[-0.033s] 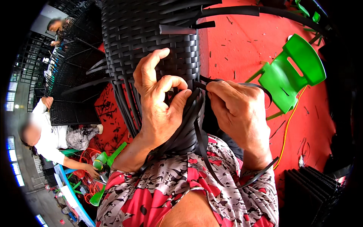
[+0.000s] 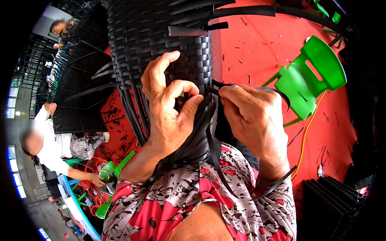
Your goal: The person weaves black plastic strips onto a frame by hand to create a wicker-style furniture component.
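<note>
The black, flat, flexible plastic strip [image 2: 213,90] sits at the right edge of the black, boxy, tightly woven panel [image 2: 148,40], just below centre; its short visible stretch points from the weave toward 4 o'clock, its long axis nearly level. The right hand [image 2: 257,116], at 4 o'clock from the weave, pinches it between fingertips, probably to keep it taut and steer it close to the edge. The left hand [image 2: 167,116], on the 7 o'clock side, curls thumb and forefinger together beside the strip, other fingers raised toward 12; I cannot tell whether anything is caught between them, though the pose suggests steadying neighbouring strands. The woven panel's long axis runs 12 to 6, toward the wearer's lap, perhaps so the edge faces both hands. Loose black round strands [image 2: 134,114] hang from it toward 6. Farther out, at 2 o'clock, a green moulded plastic chair [image 2: 301,80] stands on red flooring [image 2: 249,60]; at 8, a co-worker in a white top [image 2: 56,148] reaches toward green-and-red clutter.
</note>
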Available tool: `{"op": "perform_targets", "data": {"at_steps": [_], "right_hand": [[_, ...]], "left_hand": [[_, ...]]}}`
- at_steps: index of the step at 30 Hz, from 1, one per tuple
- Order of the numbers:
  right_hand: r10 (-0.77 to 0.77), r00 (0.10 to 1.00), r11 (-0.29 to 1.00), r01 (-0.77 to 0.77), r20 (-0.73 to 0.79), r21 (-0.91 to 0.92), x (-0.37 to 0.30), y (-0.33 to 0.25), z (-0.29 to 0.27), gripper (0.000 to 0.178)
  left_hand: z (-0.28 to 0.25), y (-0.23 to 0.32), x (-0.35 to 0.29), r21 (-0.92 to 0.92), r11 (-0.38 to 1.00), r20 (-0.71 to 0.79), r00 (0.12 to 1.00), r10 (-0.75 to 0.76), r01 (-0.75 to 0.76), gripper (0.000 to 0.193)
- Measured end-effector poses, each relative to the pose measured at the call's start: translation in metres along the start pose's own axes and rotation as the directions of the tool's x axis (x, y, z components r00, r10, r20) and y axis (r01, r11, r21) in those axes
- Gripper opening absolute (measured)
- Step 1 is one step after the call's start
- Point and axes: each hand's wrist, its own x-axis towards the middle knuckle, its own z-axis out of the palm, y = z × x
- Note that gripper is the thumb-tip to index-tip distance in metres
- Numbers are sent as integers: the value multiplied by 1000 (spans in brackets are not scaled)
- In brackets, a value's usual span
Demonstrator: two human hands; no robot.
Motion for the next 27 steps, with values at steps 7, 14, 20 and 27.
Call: {"op": "perform_targets", "data": {"at_steps": [7, 14, 20, 27], "right_hand": [[-66, 998, 994, 65, 16, 84, 12, 8, 10, 6], [24, 1000, 987, -24, 2, 157, 9, 16, 16, 13], [81, 996, 976, -85, 28, 200, 9, 26, 18, 13], [68, 994, 879, -100, 84, 466, 15, 46, 20, 13]], "left_hand": [[2, -2, 0, 32, 999, 22, 999, 33, -34, 15], [0, -6, -1, 176, 969, 19, 985, 174, -175, 25], [-2, -9, -3, 222, 941, 30, 967, 254, -254, 26], [0, -10, -4, 237, 941, 54, 970, 237, -243, 24]]}}
